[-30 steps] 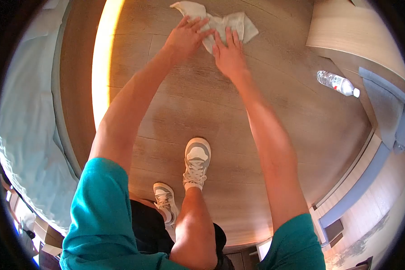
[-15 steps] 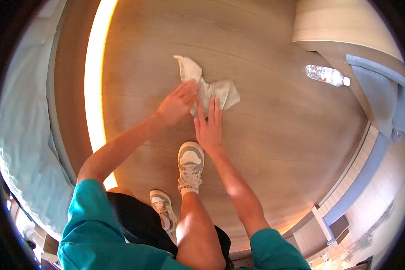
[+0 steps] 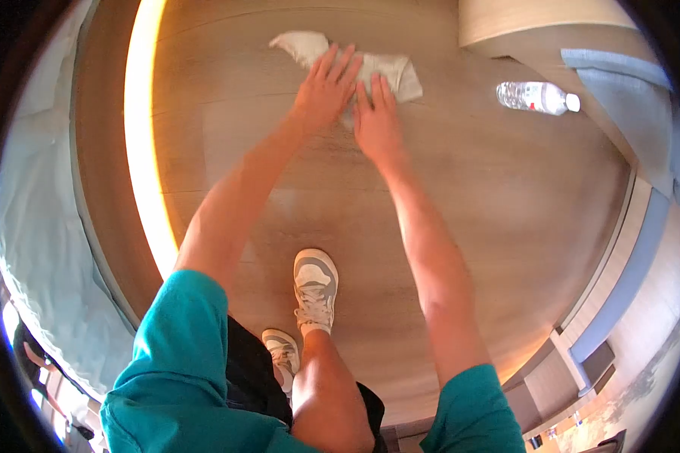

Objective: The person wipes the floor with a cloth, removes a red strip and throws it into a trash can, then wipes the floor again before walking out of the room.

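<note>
A crumpled whitish cloth (image 3: pixel 389 72) lies on the wood-look floor (image 3: pixel 227 151), far in front of my shoes. My left hand (image 3: pixel 328 92) rests flat on its middle with the fingers stretched out. Just to the right, my right hand (image 3: pixel 378 121) presses on the cloth's near edge, fingers extended. Both palms face down, and neither hand is wrapped round the cloth. Part of the cloth is hidden under the hands; one corner sticks out to the left and a wider flap to the right.
A clear plastic bottle (image 3: pixel 538 98) with a white cap lies on its side at the right, by a hanging blue-grey cloth (image 3: pixel 627 113). A bed with pale covers (image 3: pixel 41 219) and a glowing light strip (image 3: pixel 140 113) run along the left. My shoe (image 3: pixel 315 283) stands in the middle.
Both hands have pushed the cloth forward, away from my feet, and my arms are stretched out further. The cloth's right flap is spread a little differently.
</note>
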{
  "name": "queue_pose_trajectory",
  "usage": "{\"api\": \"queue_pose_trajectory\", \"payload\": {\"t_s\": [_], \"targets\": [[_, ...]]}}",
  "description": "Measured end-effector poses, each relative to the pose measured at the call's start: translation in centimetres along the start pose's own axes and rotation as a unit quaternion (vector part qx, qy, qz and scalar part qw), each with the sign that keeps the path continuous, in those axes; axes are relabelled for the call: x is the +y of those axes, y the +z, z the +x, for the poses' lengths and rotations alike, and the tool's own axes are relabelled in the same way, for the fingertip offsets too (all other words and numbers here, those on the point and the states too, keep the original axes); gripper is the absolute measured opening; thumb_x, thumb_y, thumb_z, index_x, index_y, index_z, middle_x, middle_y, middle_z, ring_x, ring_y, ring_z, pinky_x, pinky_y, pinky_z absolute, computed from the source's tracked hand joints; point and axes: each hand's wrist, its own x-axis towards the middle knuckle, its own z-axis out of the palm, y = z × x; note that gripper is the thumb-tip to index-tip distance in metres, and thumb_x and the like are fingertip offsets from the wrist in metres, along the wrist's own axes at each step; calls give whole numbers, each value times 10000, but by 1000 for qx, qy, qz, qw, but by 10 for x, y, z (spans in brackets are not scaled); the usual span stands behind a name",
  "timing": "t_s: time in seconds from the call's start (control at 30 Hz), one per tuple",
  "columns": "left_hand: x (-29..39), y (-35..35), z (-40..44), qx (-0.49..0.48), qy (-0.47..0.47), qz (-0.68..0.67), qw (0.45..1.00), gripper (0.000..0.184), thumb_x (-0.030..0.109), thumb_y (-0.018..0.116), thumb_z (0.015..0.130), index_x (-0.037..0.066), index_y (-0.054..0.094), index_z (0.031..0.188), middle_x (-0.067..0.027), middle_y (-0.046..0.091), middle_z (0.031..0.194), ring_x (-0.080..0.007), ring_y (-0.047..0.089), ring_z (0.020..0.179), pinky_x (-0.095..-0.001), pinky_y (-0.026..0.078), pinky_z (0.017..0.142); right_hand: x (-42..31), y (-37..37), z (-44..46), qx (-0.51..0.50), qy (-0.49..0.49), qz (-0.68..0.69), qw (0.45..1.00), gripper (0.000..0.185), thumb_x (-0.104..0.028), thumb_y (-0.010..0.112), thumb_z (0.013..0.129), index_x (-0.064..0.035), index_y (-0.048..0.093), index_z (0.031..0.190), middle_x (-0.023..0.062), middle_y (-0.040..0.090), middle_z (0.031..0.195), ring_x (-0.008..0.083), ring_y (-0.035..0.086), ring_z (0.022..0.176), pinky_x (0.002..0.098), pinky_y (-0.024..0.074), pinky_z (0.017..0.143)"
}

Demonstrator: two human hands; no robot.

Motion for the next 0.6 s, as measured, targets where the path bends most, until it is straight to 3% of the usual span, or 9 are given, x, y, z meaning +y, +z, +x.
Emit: {"api": "queue_pose_trajectory", "payload": {"t_s": [0.07,0.13,0.17,0.23,0.33,0.43,0.6], "targets": [[2,7,35,9,14,27,999,549,315,464,1021,87,364,1510,-106,272,1603,-360,236,1469,-473,261,1184,32,-9,36,-13,-16,-16,1000,443,-206,485,1013,-28,486,1418,221,333,1546,375,294,1447,492,270,1178],[23,14,40,14,-103,91,990,545,393,314,1060,136,316,1541,-74,258,1615,-339,203,1485,-461,201,1206,51,-14,53,-64,-23,-38,997,435,-202,482,1013,-29,495,1411,215,351,1539,372,312,1439,483,279,1177],[30,12,30,-4,-112,77,991,545,393,314,1060,136,316,1541,-74,258,1615,-339,203,1485,-461,201,1206,51,-15,53,-60,-29,-30,997,430,-194,489,1006,-30,504,1403,215,359,1535,372,322,1433,482,285,1174],[22,7,35,-2,-67,57,996,691,449,439,989,22,308,1517,-177,186,1629,-400,139,1498,-514,153,1212,45,-8,35,2,-51,-32,998,432,-174,520,981,-19,522,1384,229,372,1524,387,340,1420,482,300,1166],[18,5,-1,21,17,10,1000,574,356,395,1039,104,297,1545,-103,207,1632,-331,201,1490,-468,216,1200,22,-15,-12,-5,-29,-13,999,451,-162,542,961,-9,517,1385,245,368,1521,397,334,1422,489,300,1164],[33,-20,-59,-55,47,-12,997,591,400,354,1045,112,277,1555,-111,184,1638,-327,146,1509,-465,146,1221,-8,-27,-70,-65,-40,-20,997,471,-154,543,958,0,496,1401,261,348,1527,405,309,1435,500,287,1165],[37,-53,-174,-145,84,-38,985,609,412,375,1035,114,273,1556,-113,179,1639,-330,132,1512,-468,134,1227,-92,-18,-166,-130,-35,14,991,504,-171,564,953,10,470,1413,270,278,1555,420,259,1451,521,273,1166]]}}
